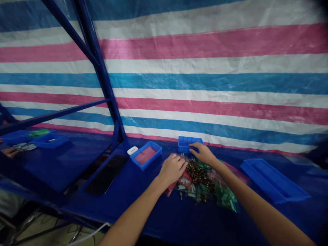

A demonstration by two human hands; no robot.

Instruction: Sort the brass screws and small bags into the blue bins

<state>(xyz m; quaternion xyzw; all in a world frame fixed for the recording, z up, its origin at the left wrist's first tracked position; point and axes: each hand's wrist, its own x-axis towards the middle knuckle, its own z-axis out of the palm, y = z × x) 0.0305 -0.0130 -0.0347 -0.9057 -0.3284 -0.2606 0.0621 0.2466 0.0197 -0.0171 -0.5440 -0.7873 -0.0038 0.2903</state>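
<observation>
My left hand (173, 168) rests with bent fingers on red plastic bags (186, 180) at the left side of a pile; whether it grips one is hidden. My right hand (202, 153) is at the near right edge of a small blue bin (191, 140), its thumb and forefinger apart and nothing seen between them. Below and between the hands lie brass-coloured small parts (197, 172). Green plastic bags (227, 196) with pale pieces inside lie at the pile's right front, under my right forearm.
Left of the pile are a blue bin with a pink bottom (146, 155), a white case (132, 150) and a black phone (107, 174). A long blue tray (275, 180) lies right. A blue metal frame (102, 78) rises left; another person's hand (9, 152) shows far left.
</observation>
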